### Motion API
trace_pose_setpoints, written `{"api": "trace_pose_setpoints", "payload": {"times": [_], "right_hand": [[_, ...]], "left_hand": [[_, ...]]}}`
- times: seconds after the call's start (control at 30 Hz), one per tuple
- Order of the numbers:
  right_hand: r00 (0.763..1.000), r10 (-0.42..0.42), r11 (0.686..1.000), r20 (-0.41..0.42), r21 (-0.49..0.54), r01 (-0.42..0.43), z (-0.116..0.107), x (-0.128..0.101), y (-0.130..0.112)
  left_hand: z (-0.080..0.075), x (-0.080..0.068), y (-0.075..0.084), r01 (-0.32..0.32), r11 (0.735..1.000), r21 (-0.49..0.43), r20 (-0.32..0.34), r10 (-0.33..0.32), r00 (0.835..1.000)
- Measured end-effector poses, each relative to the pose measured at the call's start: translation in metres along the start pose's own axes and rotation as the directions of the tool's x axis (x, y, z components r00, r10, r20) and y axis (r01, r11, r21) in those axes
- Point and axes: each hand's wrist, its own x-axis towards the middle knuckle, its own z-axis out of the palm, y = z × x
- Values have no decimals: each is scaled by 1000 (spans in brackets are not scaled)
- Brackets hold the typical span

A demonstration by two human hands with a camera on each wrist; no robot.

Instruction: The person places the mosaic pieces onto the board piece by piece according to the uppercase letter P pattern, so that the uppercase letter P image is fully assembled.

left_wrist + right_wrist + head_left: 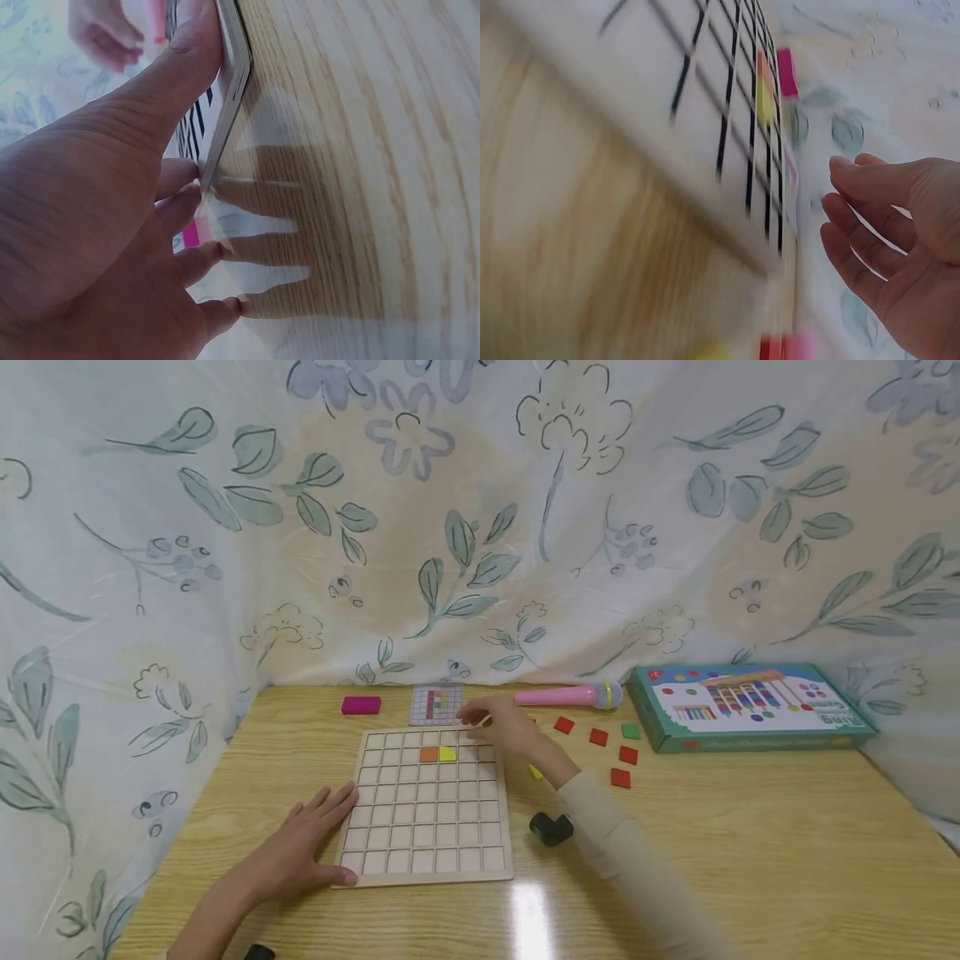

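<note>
A wooden grid board (427,827) lies on the table. An orange tile (428,754) and a yellow tile (447,754) sit side by side in its second row. My left hand (315,843) rests flat on the board's lower-left corner, fingers spread; in the left wrist view my left hand (97,225) has its thumb along the board's edge (232,82). My right hand (498,724) hovers over the board's top-right corner and seems to pinch a small orange tile (485,720). The right wrist view shows the right hand (900,247) with curved fingers beside the board (705,112).
A pattern card (436,704) and a pink block (361,705) lie behind the board. To the right are a pink microphone (570,696), loose red tiles (597,737), a green tile (631,731), a boxed toy (750,706) and a black object (551,828). Floral cloth surrounds the table.
</note>
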Motion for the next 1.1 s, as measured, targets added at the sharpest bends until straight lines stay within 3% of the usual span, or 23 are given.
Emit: {"api": "trace_pose_setpoints", "payload": {"times": [0.27,0.5,0.8,1.1], "right_hand": [[997,60,987,-42,-145,-65,-32,-16,38],[998,55,985,-35,-163,-60,-46,-25,59],[999,35,985,-12,-169,-37,-49,-27,61],[999,16,986,50,-167,-8,-51,-20,42]], "left_hand": [[-1,-1,0,16,1000,-14,7,-16,1000],[0,-1,1,8,1000,-21,-3,-8,1000],[2,0,-1,5,1000,-30,-20,-6,1000],[1,-2,0,9,999,-42,-29,-11,1000]]}}
